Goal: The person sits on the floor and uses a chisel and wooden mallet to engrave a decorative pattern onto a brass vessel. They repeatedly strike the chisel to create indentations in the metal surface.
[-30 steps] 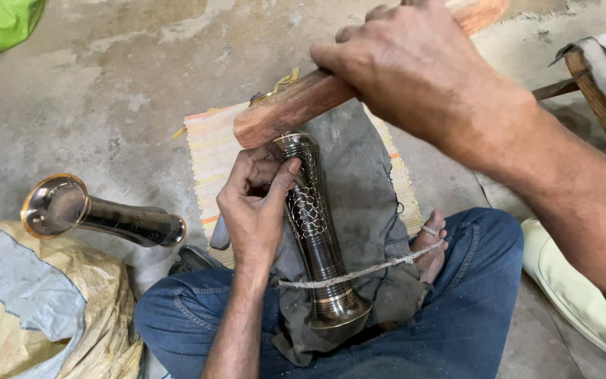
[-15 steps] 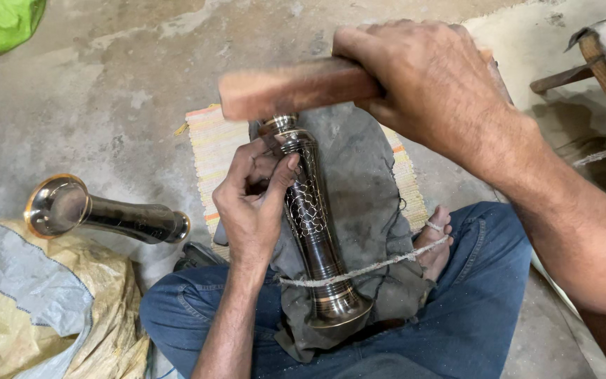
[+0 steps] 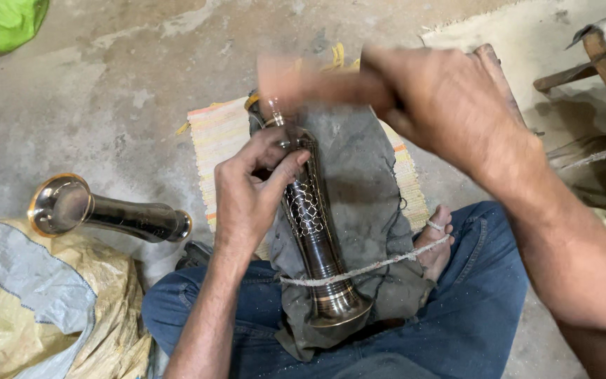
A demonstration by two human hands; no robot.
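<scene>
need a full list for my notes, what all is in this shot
engraved metal vase: 1, dark with pale net pattern, lying on the lap, tied down
cord: 1, pale, across the vase to the foot
grey cloth: 1, under the vase
second vase: 1, dark with brassy mouth, on the floor at left
woven mat: 1, pale striped, under the cloth
sacks: yellow and grey, bottom left
green thing: 1, top left corner
wooden frame: brown, top right
wooden block: 1, reddish, blurred, in the right hand
left hand: gripping the vase
right hand: above the vase
bare foot: beside the cloth
</scene>
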